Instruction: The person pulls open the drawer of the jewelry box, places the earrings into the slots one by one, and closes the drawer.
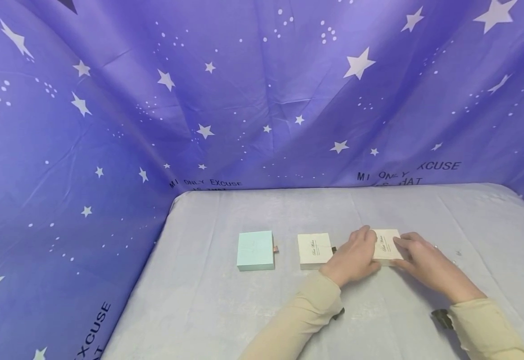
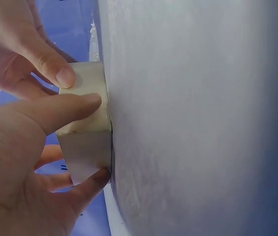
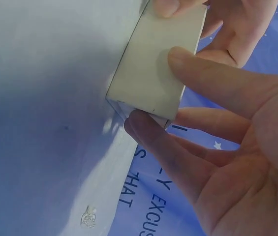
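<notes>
Both hands are on a small cream cardboard box (image 1: 385, 242) with dark lettering on its lid, resting on the table. At its left end, the left hand (image 1: 354, 255) grips it, thumb on the near side. The right hand (image 1: 430, 265) holds the right end, its thumb on that same near side and other fingers at the end face, as the right wrist view shows. A second cream box (image 1: 314, 247) with a dark tab lies just left of the left hand. Further left sits a mint-green box (image 1: 255, 250) with a pinkish tab.
A pale grey cloth covers the table (image 1: 199, 300). Purple star-printed curtains (image 1: 262, 90) hang behind and at the sides. On the table to the right lies a small silvery item (image 3: 88, 217), too small to identify. A dark strap (image 1: 443, 319) shows by the right sleeve.
</notes>
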The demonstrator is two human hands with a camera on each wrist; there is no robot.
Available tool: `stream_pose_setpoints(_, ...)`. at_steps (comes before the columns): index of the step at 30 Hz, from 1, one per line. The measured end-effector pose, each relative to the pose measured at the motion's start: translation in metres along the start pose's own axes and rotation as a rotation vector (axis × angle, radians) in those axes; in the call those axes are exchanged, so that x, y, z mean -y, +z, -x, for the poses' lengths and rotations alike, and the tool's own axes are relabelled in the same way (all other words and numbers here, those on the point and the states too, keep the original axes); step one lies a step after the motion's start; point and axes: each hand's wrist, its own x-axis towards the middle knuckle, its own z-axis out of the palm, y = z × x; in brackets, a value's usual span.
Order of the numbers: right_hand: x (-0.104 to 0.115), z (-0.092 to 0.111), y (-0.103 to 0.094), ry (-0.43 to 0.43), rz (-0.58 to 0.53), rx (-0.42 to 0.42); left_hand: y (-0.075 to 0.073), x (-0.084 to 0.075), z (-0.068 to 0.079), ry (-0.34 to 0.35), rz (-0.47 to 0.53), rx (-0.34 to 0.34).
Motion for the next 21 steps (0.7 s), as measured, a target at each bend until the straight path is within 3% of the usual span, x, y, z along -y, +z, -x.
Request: stream_pose_setpoints(21, 0.0024, 0.0017, -0.001, 0.04, -0.036, 0.019, -0.0041, -0.0013, 0.0032, -0.027, 0.051, -0.005)
